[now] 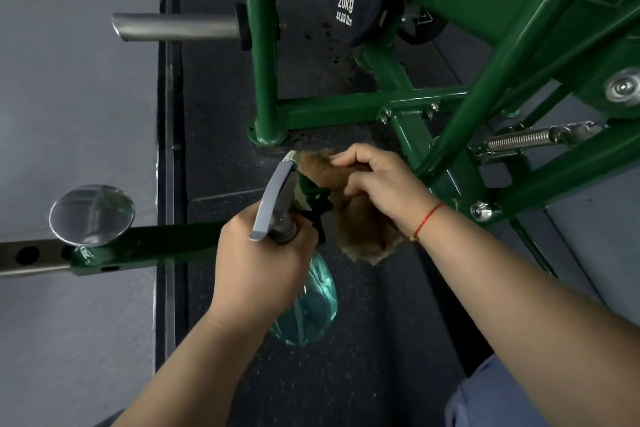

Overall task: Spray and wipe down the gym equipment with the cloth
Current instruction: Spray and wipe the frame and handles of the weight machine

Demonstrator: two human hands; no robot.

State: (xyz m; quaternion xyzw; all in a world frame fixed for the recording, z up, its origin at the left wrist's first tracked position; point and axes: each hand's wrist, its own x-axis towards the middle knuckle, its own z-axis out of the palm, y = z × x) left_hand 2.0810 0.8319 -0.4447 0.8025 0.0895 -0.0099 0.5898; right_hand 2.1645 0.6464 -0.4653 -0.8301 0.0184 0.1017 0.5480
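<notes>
My left hand (263, 263) grips the neck of a teal spray bottle (311, 302) with a grey trigger head (275, 198) pointing away from me. My right hand (377, 184) holds a brown fluffy cloth (360, 229) pressed against a green part of the gym machine just right of the nozzle. The cloth hangs down below my wrist. The green steel frame (346, 107) of the machine fills the upper middle and right. A green horizontal bar (156, 246) runs left from under my left hand.
A black 20kg weight plate (349, 10) hangs on the frame above. A steel peg (173, 26) juts left, and a round chrome knob (91, 215) sits on the left bar. A spring (519, 140) lies at right. Dark rubber flooring (363, 340) lies underneath.
</notes>
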